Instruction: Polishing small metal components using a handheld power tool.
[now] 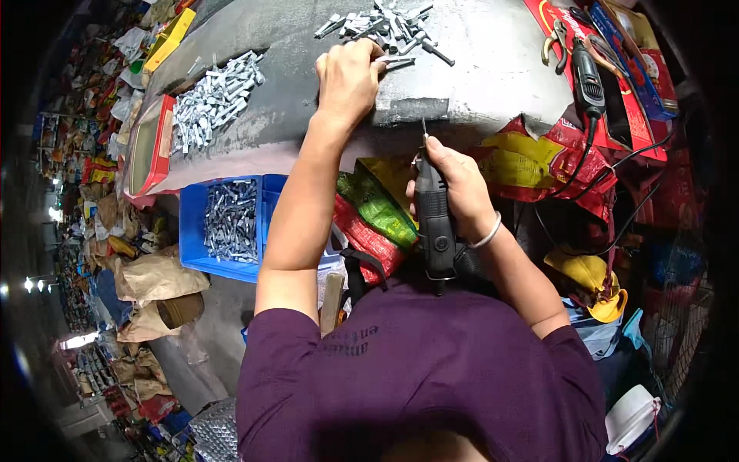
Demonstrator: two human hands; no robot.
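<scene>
Forward reaches the left hand (pixel 346 81), arm (pixel 299 215) extended, half-curled at a metal part (pixel 400 63), whether gripped I cannot tell; a pile (pixel 394 31) lies just beyond. Bent-armed, the right hand (pixel 464 181) clamps a rotary tool (pixel 436 219), bit (pixel 424 126) pointing forward.

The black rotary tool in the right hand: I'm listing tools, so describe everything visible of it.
The rotary tool is long and narrow, its black housing plastic-looking, with grooves midway and a round mark below. A slim, metallic-looking bit points toward the workbench; whether it touches cannot be told. The right hand grips the bit end of the housing; the other end lies near the purple shirt. Whether it is running is unclear.
</scene>
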